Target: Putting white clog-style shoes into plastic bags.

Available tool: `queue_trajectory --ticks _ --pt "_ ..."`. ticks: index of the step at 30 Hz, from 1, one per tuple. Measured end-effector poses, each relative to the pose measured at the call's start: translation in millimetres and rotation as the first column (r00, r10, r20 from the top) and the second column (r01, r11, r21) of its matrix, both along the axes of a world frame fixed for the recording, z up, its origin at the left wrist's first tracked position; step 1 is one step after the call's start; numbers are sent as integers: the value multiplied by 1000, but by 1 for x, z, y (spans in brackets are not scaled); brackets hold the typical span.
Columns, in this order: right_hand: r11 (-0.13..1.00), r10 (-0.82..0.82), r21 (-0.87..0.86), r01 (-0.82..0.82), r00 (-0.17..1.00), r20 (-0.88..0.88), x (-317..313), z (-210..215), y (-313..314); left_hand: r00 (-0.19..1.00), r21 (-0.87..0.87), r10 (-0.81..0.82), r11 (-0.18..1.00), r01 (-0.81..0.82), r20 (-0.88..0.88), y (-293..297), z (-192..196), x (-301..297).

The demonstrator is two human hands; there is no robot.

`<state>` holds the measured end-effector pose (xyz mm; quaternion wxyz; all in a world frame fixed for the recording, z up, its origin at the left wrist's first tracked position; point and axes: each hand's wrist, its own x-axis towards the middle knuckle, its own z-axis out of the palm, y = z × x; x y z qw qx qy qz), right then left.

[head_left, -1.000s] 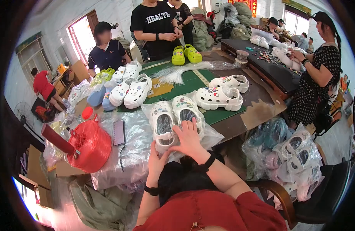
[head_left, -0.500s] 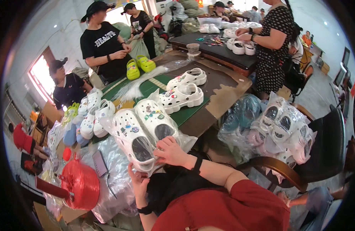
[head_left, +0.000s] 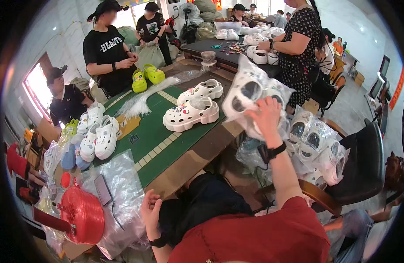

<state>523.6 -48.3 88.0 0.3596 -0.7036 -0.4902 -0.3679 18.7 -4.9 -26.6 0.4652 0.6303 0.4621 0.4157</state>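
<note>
My right hand point(head_left: 267, 117) grips a see-through bag with a pair of white clogs point(head_left: 243, 90) in it, held up past the table's right edge. Dark insoles show through the plastic. Empty of anything, my left hand point(head_left: 150, 211) hovers by the table's near edge with its fingers loosely bent and apart. Beside it lies a stack of flat see-through bags point(head_left: 129, 175), with a phone-like device point(head_left: 103, 189) on top. Two loose white clogs point(head_left: 191, 115) with colourful charms stand on the green table mat point(head_left: 145, 151).
Bagged clogs point(head_left: 318, 144) are piled on a black chair point(head_left: 364, 162) to the right. At the left are a red roll of plastic twine point(head_left: 83, 215) and several white and blue clogs point(head_left: 106, 136). Lime clogs point(head_left: 154, 74) stand farther back. Co-workers surround the tables.
My right hand has lifted the bagged clogs off the near part of the table and carried them right. My left hand has let go and dropped slightly to the left.
</note>
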Motion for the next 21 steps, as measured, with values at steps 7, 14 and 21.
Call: queue_trajectory --ticks 7,14,21 --pt "823 -464 -451 345 866 -185 87 -83 -3 999 2 6 1000 -6 -47 5 -3 2" --pt "801 -527 -462 380 813 -245 62 -70 4 998 -15 65 998 -65 -22 3 -1 3" --pt "906 267 -286 -312 946 -186 10 -47 74 998 -12 37 999 -38 -59 5 -3 2"
